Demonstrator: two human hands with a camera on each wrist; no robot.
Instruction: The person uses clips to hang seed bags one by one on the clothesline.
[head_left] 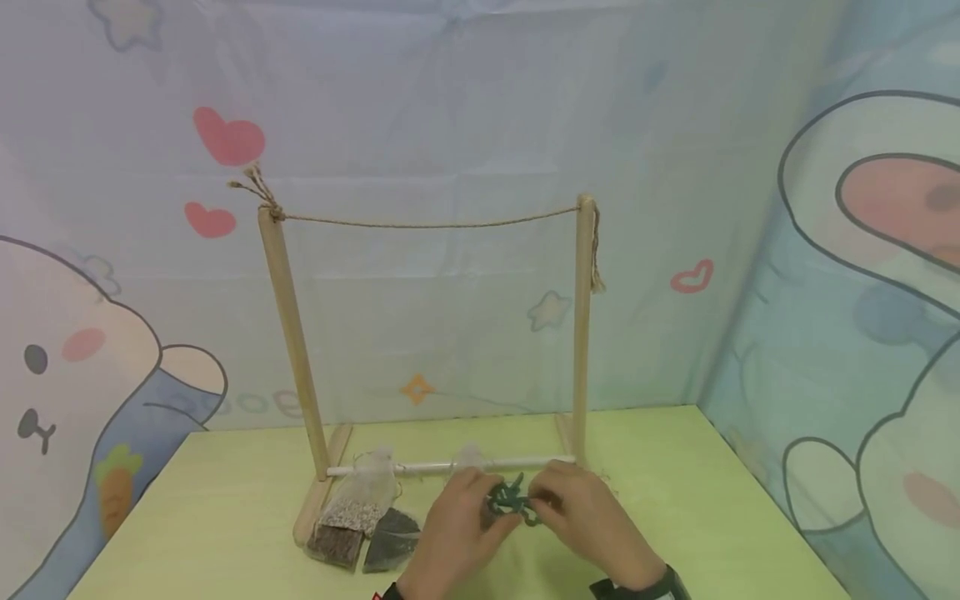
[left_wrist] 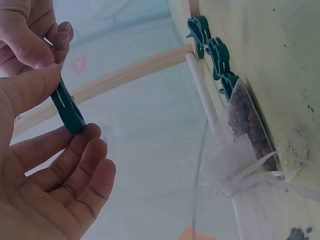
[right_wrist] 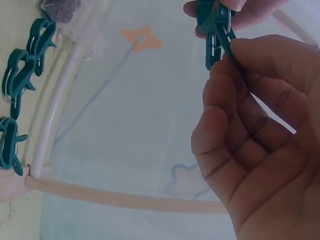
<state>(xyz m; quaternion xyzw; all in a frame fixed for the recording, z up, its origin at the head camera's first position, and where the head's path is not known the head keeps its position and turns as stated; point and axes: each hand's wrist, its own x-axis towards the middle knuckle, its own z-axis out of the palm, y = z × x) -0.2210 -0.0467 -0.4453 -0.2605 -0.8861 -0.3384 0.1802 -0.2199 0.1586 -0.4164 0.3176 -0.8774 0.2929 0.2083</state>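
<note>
A green plastic spring clip (left_wrist: 67,107) is up between both hands, above the near part of the table. My left hand (head_left: 459,527) pinches it, thumb on one end and fingertips on the other. From the right, my right hand (head_left: 588,510) grips the clip (right_wrist: 215,30) between thumb and curled index finger. Several more green clips (left_wrist: 219,57) lie in a row on the table close to the white rod (head_left: 420,467). A gauze bag of brown pieces (left_wrist: 252,127) lies next to those clips.
A wooden frame stands behind the hands, its left post (head_left: 292,333) and right post (head_left: 583,333) joined by a sagging twine (head_left: 427,225). Left of the hands are a bag of pale grains (head_left: 356,504), a brown-filled bag (head_left: 335,546) and a dark bag (head_left: 392,542). A printed curtain (head_left: 450,108) hangs behind.
</note>
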